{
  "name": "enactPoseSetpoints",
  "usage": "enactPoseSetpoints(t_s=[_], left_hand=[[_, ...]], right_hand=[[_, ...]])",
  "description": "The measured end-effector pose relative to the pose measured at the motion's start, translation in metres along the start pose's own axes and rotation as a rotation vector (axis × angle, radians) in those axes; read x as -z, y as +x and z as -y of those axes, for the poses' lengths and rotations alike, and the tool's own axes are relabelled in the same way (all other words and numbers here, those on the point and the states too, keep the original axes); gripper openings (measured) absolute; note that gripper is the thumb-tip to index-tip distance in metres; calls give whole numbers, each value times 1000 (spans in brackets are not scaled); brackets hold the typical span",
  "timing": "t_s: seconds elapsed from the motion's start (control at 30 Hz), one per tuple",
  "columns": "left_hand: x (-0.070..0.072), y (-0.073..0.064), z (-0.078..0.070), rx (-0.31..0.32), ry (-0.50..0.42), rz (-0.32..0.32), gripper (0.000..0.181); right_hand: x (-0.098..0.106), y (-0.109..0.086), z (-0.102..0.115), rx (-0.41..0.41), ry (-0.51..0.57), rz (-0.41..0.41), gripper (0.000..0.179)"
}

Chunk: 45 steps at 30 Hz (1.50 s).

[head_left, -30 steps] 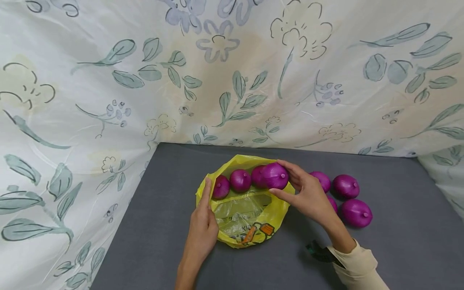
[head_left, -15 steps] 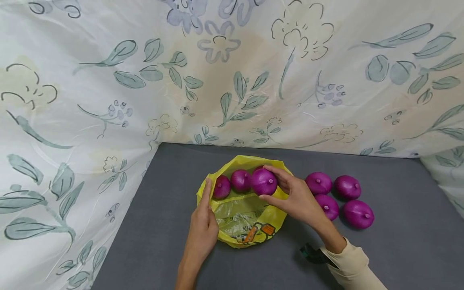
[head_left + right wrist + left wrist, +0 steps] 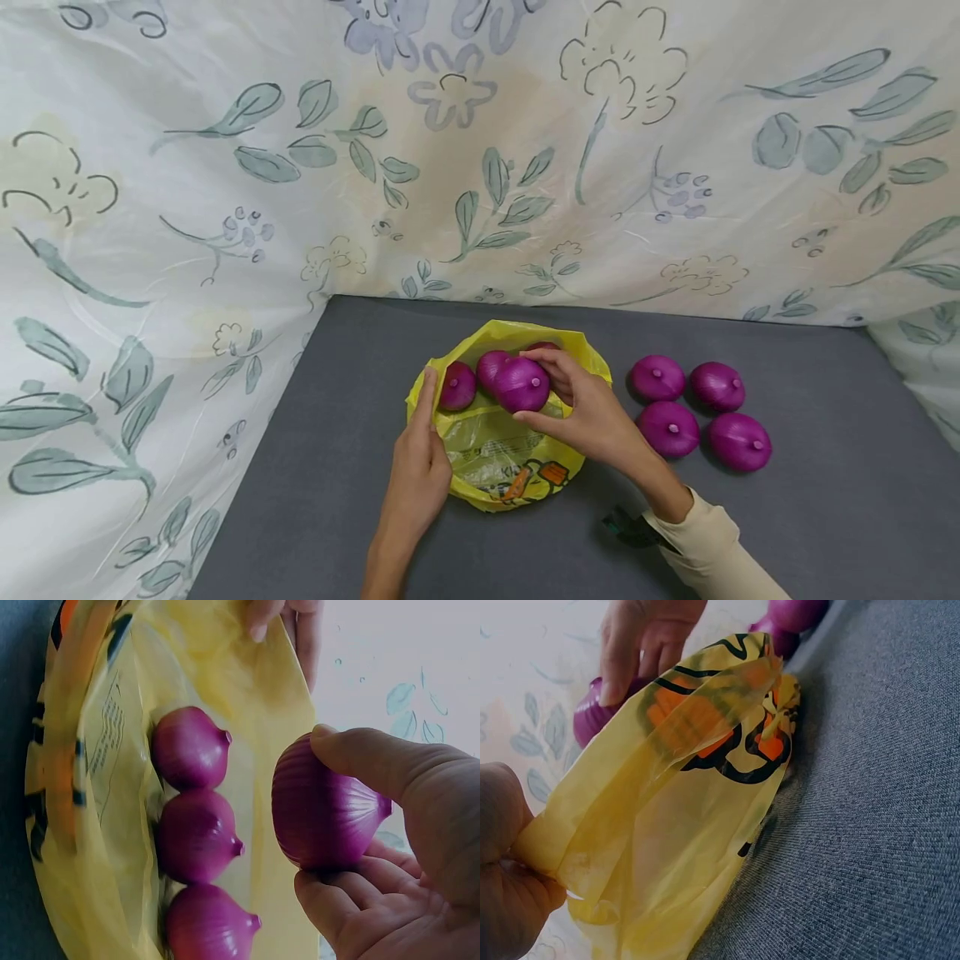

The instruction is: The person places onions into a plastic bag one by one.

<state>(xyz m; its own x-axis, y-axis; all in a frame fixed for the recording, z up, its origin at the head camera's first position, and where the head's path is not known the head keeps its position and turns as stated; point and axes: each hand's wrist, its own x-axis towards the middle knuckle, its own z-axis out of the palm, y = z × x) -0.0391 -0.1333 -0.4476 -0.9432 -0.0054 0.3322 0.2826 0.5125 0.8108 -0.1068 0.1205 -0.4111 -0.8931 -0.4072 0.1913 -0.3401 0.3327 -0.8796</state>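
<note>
- Right hand [image 3: 588,410]: grasping one purple onion, the held onion [image 3: 522,384], thumb on the near side, fingers round the far side.
- Left hand [image 3: 420,467]: at the left edge of the yellow bag [image 3: 491,446]; the left wrist view shows thumb and finger pinching its rim.
- Key relation: held onion is over the bag's mouth, inside the outline of the rim as seen from the head. Right hand is the nearer, being on it; left hand is well apart, to its left and nearer the person.
- Axis: held onion is roundish, no clear long axis. Stem nub points up, away from the table [image 3: 300,517].
- Height: right wrist view shows a gap between held onion and the bagged onions [image 3: 199,836], three in a row along the far inner wall, nubs also up. Held onion is above and to the near side of the row; its lowest point against the rim is hard to judge.
- From the head, held onion overlaps the middle bagged onion; the rightmost is mostly hidden behind the right hand.
- Right of the bag, four loose onions [image 3: 667,429] rest on the table in a rough square, beyond the right forearm.
</note>
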Motion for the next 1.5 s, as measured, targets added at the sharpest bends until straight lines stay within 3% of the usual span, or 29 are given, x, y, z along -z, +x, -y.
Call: enactPoseSetpoints(t_s=[0.57,0.97,1.5], left_hand=[[-2,-1,0,21,-6,14,76],[-3,-5,2,38,-20,17,77],[-1,-6,0,85,-33,23,77]], right_hand=[[-31,8,4,41,-37,80,81],[-48,14,3,21,-41,113,80],[-68,15,7,36,-144,157,80]])
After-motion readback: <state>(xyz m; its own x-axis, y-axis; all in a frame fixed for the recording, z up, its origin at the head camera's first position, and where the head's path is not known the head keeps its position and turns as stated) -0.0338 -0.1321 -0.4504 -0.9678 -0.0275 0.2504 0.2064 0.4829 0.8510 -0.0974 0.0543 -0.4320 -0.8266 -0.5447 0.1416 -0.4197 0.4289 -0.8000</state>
